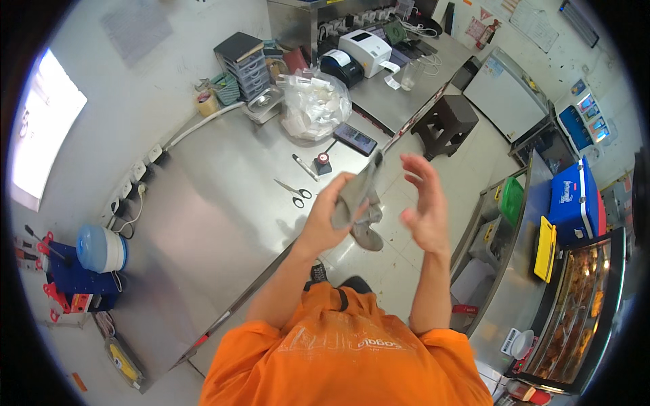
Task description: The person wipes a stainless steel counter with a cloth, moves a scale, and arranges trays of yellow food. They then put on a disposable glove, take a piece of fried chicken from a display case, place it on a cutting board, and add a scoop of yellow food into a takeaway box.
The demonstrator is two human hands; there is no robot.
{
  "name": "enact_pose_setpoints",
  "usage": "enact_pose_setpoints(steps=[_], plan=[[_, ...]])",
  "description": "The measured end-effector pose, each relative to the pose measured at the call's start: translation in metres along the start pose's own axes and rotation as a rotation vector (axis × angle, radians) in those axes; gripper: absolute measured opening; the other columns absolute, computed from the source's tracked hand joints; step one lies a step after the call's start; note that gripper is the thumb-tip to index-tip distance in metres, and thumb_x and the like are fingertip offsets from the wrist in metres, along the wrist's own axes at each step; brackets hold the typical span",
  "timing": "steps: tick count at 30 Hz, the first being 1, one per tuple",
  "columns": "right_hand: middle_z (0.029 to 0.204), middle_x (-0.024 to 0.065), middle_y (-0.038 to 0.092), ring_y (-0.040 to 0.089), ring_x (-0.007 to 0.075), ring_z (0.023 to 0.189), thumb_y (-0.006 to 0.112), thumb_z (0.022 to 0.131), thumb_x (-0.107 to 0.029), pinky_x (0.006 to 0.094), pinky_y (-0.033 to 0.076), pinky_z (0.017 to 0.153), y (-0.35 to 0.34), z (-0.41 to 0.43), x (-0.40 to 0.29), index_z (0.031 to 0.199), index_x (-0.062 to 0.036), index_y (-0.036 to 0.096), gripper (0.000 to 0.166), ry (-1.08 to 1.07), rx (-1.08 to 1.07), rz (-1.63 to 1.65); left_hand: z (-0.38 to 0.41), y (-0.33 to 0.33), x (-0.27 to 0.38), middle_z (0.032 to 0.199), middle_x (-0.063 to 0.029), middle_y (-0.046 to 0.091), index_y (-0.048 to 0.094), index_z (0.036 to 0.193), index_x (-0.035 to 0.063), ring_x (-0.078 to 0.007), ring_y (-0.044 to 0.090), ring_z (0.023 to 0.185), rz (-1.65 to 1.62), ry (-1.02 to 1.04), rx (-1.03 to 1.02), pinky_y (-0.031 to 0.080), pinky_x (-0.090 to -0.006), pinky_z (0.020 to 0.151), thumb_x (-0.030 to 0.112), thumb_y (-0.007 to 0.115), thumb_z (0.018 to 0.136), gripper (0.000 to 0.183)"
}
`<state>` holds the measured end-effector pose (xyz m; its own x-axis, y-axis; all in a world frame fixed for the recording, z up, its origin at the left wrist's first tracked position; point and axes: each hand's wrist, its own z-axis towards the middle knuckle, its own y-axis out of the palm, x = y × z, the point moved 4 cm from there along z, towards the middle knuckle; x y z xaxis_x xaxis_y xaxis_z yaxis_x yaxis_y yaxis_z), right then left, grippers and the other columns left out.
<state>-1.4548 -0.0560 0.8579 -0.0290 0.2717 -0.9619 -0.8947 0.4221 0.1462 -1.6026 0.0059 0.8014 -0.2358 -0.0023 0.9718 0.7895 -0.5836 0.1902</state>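
Observation:
My left hand (325, 215) grips a grey cloth (350, 200), blurred and partly folded, with a dark upper end. Its lower folds hang down over the floor beside the table edge; exactly what the item is, I cannot tell. To the right of it my right hand (426, 208) is raised with fingers apart, touching nothing. On the steel table (203, 213) near my left hand lie black-handled scissors (294, 193) and a marker pen (305, 167). A small stamp with a red-topped handle (323, 161) stands just beyond them, close to a smartphone (355, 139).
A clear plastic bag of white pieces (316, 105), a drawer organiser (246, 68) and a label printer (365, 51) stand at the back. A dark plastic stool (447, 124) is on the floor. At right are a blue cooler box (574, 200) and a glass food display (574, 309).

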Motion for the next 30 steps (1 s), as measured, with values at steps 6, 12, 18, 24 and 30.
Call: enact_pose_setpoints(steps=[6,12,18,24,30], plan=[[0.093,0.0232,0.068,0.066,0.0367,0.093,0.075,0.075,-0.025,0.041,0.052,0.082,-0.006,0.062,0.121,0.122,-0.0015,0.058,0.056,0.261,-0.459,-0.706,0.104,-0.077,-0.036,0.132,-0.0189,0.048,0.033,0.14,-0.0098,-0.0217,0.053,0.115,-0.21,-0.166,0.549,0.047,-0.0324,0.094,0.025,0.077,0.083,0.08],[0.084,0.0204,0.067,0.065,0.038,0.084,0.073,0.074,-0.022,0.0459,0.052,0.074,0.009,0.19,0.137,0.099,-0.0032,0.064,0.033,0.071,-0.996,-0.998,0.187,-0.068,-0.036,0.118,-0.019,0.062,0.037,0.14,0.0002,-0.0333,0.059,0.114,0.953,0.113,0.049,0.044,-0.0407,0.097,0.022,0.081,0.073,0.083],[0.099,0.0196,0.064,0.062,0.0351,0.097,0.075,0.078,-0.028,0.0414,0.048,0.086,0.003,0.316,0.17,0.122,-0.0029,0.053,0.055,0.128,-0.925,-0.5,0.272,-0.074,-0.093,0.101,-0.0069,0.063,0.054,0.117,0.0028,-0.0151,0.058,0.094,0.411,-0.273,0.178,0.045,-0.0277,0.08,0.006,0.059,0.082,0.036],[0.14,0.0206,0.043,0.045,0.0295,0.129,0.078,0.08,-0.033,0.0354,0.037,0.107,0.047,0.363,0.246,0.144,0.0068,0.026,0.092,0.395,-0.909,-0.033,0.343,-0.09,-0.125,0.107,-0.007,0.059,0.053,0.124,-0.0004,-0.0135,0.056,0.095,-0.102,-0.136,0.967,0.047,-0.0269,0.084,0.004,0.052,0.084,0.04],[0.082,0.007,0.063,0.06,0.0159,0.075,0.07,0.079,-0.016,0.0264,0.049,0.071,0.066,0.418,0.274,0.104,0.0039,0.065,0.032,1.058,-0.988,0.219,0.36,-0.133,-0.056,0.123,-0.0169,0.056,0.04,0.141,0.0025,-0.0279,0.05,0.125,0.923,-0.141,0.449,0.036,-0.0422,0.108,0.003,0.065,0.077,0.069]])
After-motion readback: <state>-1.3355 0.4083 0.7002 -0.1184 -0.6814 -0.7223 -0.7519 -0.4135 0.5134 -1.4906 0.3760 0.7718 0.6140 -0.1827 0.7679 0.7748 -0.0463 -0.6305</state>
